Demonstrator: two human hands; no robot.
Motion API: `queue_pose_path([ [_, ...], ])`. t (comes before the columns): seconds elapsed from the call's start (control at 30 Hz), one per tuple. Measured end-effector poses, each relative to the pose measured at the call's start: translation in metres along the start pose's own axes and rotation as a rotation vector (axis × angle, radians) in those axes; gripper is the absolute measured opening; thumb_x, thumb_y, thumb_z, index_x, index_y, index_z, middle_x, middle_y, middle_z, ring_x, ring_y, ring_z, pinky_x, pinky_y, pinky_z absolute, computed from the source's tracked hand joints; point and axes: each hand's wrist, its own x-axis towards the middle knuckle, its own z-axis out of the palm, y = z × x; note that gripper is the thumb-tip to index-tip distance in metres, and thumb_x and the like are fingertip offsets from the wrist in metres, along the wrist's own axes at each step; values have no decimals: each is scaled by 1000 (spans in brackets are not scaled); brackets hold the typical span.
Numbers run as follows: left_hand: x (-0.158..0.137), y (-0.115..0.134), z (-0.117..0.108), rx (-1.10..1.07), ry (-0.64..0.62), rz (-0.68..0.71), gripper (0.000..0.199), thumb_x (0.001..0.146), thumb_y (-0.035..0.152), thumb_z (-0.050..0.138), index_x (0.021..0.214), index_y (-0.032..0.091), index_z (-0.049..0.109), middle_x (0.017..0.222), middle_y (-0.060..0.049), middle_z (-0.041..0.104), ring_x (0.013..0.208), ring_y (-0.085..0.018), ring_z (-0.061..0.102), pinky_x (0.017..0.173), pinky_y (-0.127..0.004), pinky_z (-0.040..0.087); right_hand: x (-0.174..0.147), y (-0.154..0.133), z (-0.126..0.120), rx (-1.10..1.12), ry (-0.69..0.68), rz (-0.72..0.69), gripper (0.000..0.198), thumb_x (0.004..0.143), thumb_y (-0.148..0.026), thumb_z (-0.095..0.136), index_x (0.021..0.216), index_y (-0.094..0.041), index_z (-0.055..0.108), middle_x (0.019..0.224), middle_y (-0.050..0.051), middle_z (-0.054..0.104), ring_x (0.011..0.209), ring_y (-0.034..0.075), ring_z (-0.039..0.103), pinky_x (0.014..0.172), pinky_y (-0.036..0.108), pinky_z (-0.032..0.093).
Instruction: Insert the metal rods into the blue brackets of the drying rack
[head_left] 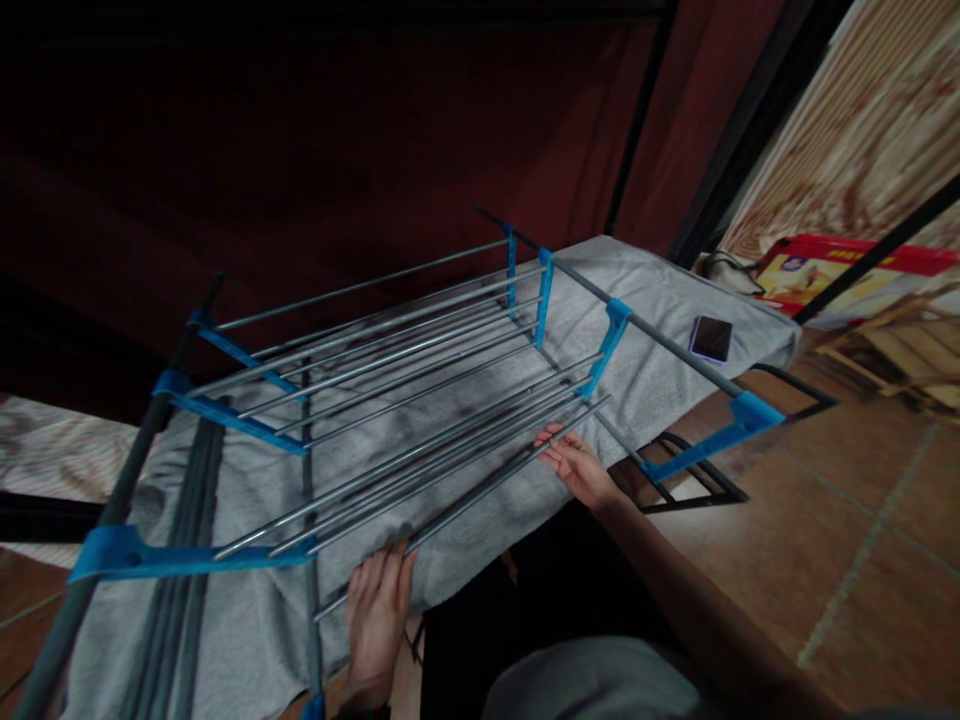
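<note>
A thin grey metal rod (480,494) runs slantwise in front of me, with both hands on it. My left hand (379,612) is wrapped round its lower left part, and the tip sticks out past the fingers by an upright grey tube. Near the other end, my right hand (574,465) pinches the rod between thumb and fingers. That far end stops close to a blue plastic bracket (602,352) but looks apart from it. Several rods (420,447) span the rack between this bracket and another blue bracket (187,560) at the left.
A grey cloth (660,290) covers the bench under the rack. Several loose grey tubes (187,530) lie on it at the left. A phone (711,339) rests at the right. Beyond are a red and yellow box (847,275), a wooden frame (900,350) and tiled floor (847,540).
</note>
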Motion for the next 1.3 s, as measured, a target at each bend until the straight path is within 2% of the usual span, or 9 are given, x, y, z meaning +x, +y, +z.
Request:
queue_pose_path([
  [0.23,4,8,7,69,-40,100,33,102,39,44,117,21,67,99,-6,74,90,-22,67,85,-36,46,-8,3,4,68,-88,99,28,72,-32,86,92,-26,69,90,0,75,93,18,72,96,37,55],
  [0.37,4,10,7,91,-92,118,34,102,42,41,112,23,68,99,-6,74,91,-23,67,86,-36,46,-12,9,5,121,-101,146,22,74,-34,84,87,-26,68,72,-4,67,80,16,70,96,38,56],
  [0.47,6,13,5,103,-114,127,36,103,40,39,107,23,69,96,-6,74,92,-24,67,88,-37,46,-15,12,7,151,-95,181,20,74,-32,84,86,-26,68,69,-5,65,76,16,68,96,39,56],
  [0.7,5,18,5,90,-159,73,39,103,44,38,105,21,69,93,-7,74,90,-24,68,87,-38,49,-19,9,9,110,-118,204,20,75,-31,81,84,-27,64,73,-5,66,81,16,68,98,40,55],
  [0.93,5,20,-2,-12,-189,15,37,102,47,40,108,23,68,93,-5,75,88,-21,70,82,-35,52,-23,1,9,7,-242,187,21,73,-26,81,88,-25,67,98,0,73,104,19,69,104,39,50],
  [1.13,6,21,-8,-24,-186,-16,37,102,48,41,101,23,68,96,-5,74,92,-22,69,85,-35,51,-24,1,5,-159,-238,151,25,73,-34,84,92,-26,70,100,1,74,99,19,70,98,41,54],
  [1.3,4,26,-7,16,-173,-2,37,103,45,39,102,22,68,96,-7,73,93,-23,67,88,-36,49,-23,3,5,-156,-191,122,29,71,-35,86,92,-24,70,97,1,74,97,18,70,92,37,57],
])
